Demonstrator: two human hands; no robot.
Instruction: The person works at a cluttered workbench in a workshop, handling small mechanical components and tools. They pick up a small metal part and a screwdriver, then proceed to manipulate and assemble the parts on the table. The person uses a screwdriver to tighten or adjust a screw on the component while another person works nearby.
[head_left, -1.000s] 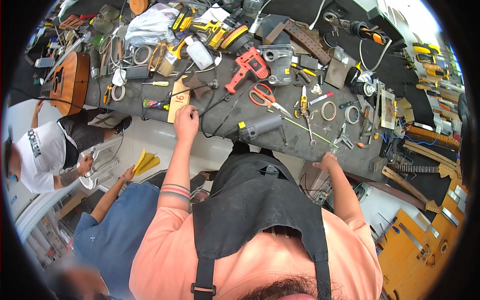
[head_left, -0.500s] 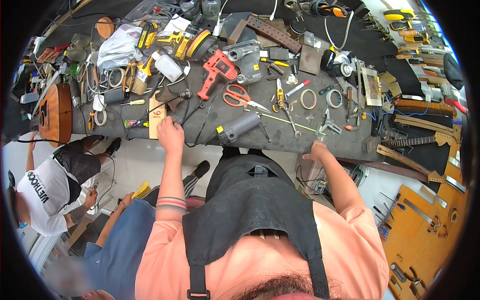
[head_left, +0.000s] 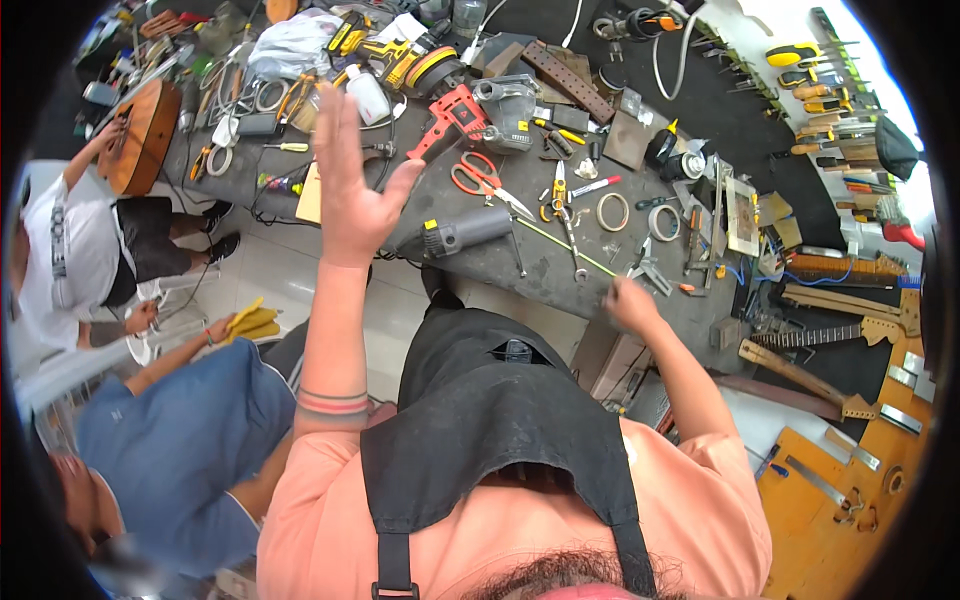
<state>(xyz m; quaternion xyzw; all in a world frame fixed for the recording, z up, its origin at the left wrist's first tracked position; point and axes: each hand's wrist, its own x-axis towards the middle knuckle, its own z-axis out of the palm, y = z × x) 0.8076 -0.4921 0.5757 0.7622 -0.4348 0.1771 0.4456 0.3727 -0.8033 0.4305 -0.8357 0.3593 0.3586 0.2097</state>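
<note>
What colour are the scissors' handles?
The scissors' handles are orange-red, best seen in the head view.

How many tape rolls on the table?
4: tan roll and white roll right of the scissors; third roll below the plastic bag; fourth roll right of the guitar. More may hide.

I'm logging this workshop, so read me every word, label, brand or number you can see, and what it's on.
I won't copy lettering out, but marks show here:
White shirt of a co-worker: dark lettering, blurred.
Grey power tool: yellow label, too small to read.
Red power tool: dark mark, also too small.
Pale wood piece: mostly hidden by the left hand; nothing legible.
</note>
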